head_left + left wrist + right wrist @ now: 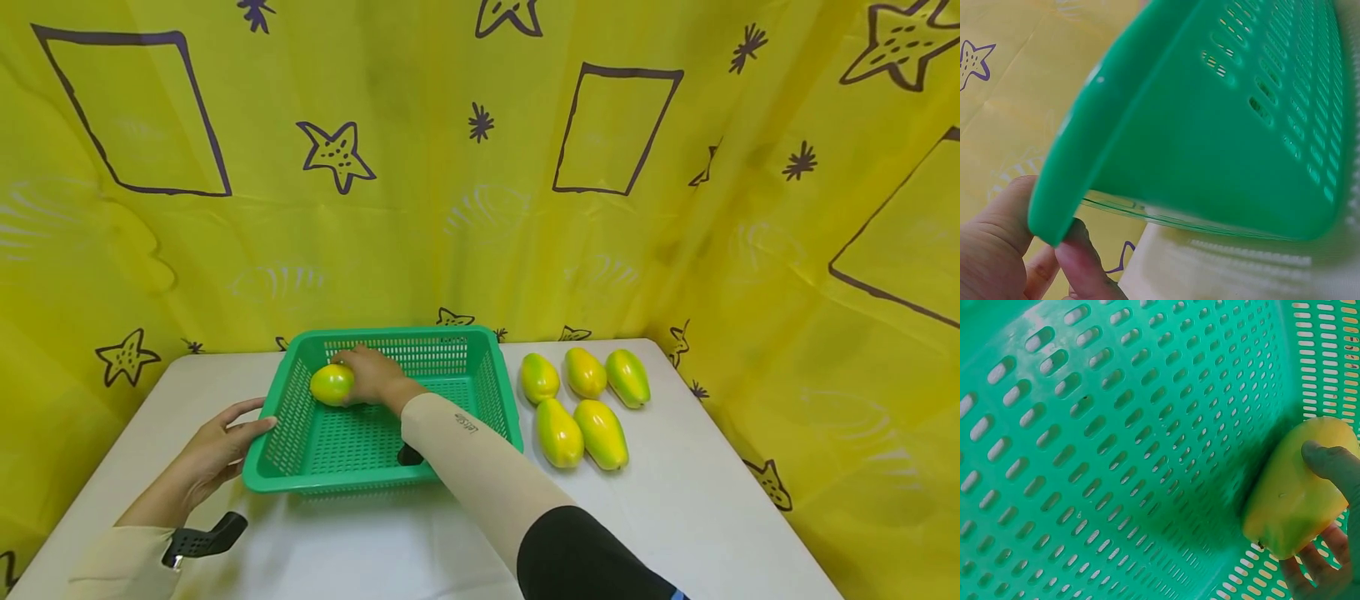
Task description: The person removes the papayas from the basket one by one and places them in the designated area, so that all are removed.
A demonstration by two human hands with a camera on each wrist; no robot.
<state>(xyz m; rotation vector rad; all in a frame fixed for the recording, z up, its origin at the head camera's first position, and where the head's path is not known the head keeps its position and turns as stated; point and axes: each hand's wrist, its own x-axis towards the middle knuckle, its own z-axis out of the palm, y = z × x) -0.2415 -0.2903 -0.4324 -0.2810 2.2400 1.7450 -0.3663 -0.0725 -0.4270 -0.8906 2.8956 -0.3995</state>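
A green plastic basket [375, 483] with slotted walls stands on the table. My right hand [372, 377] reaches inside it and grips a yellow-green papaya [332, 385] near the left wall. In the right wrist view the thumb lies across the papaya [1300, 487], with the other fingers beneath it, low by the perforated wall. At the basket's left side, my left hand [217, 446] holds the rim. The left wrist view shows that rim [1079, 150] pinched between thumb and fingers.
To the right of the basket lie several more papayas [559, 433] in two loose rows on the white table [675, 517]. A yellow curtain [420, 250] with dark drawn stars and frames hangs behind and along the sides.
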